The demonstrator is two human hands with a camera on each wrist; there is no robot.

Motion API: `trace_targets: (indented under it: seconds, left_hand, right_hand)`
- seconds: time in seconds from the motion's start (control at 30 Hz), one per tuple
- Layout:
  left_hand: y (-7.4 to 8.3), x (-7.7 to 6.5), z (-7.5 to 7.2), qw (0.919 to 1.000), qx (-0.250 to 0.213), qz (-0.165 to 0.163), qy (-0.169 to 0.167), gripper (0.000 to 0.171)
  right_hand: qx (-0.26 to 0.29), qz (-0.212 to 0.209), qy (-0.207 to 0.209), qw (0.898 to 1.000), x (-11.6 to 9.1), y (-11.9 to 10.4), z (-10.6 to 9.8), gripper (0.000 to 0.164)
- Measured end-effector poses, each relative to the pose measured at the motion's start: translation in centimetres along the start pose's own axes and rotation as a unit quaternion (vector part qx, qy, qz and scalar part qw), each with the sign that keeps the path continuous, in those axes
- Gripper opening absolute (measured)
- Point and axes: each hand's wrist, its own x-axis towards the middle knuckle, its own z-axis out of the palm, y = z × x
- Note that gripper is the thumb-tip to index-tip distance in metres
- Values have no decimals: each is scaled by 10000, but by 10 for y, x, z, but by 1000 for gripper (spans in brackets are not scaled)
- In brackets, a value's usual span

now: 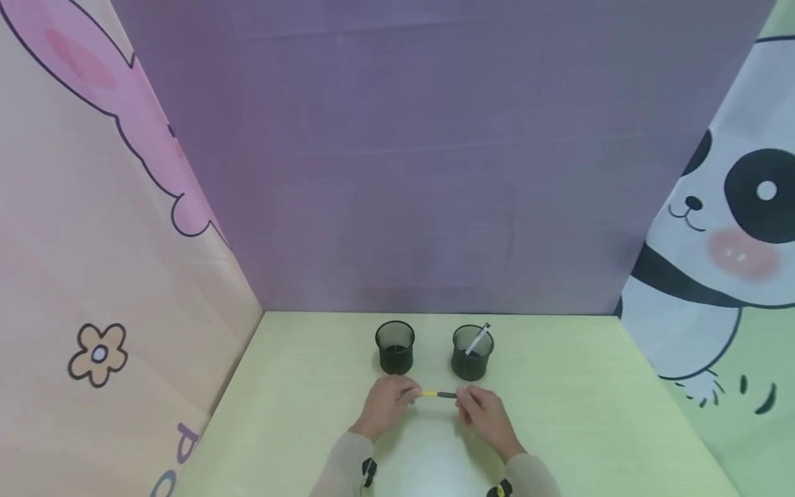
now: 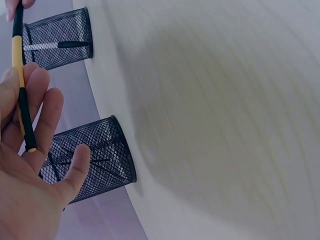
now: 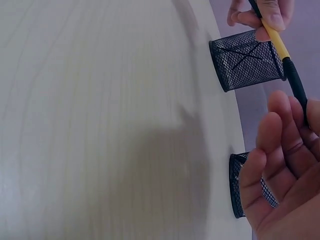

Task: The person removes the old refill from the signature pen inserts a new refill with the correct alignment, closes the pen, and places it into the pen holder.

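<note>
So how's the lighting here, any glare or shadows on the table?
Head view: a bright patch low on the table, soft shadows by the left hand and right hand; left wrist view: a broad, soft-edged shadow across the wood; right wrist view: a similar soft shadow.

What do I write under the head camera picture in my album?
Left hand and right hand hold a yellow-and-black pen near two dark cups.

Smooth, plastic-looking yellow-and-black pen (image 3: 276, 40), and there's ribbing on its black section (image 3: 295, 81)! Wire-mesh pen cups (image 2: 116, 161), metal by their look; wood-grained tabletop (image 1: 298, 386), faintly glossy; and a matt, creased, cloth-like purple backdrop (image 1: 397, 172).
</note>
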Motion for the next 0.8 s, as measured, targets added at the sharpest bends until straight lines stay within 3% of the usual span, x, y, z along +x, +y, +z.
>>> trace_targets:
  seconds: [0.4, 0.8]
  left_hand:
    - [-2, 1, 0, 10000, 9, 27, -62, 13]
    - [0, -1, 0, 9999, -109, 44, -107, 12]
  right_hand:
    - [121, -359, 245, 9990, 0, 1, -2, 7]
    - [222, -623, 466, 9967, -1, 4, 1, 9]
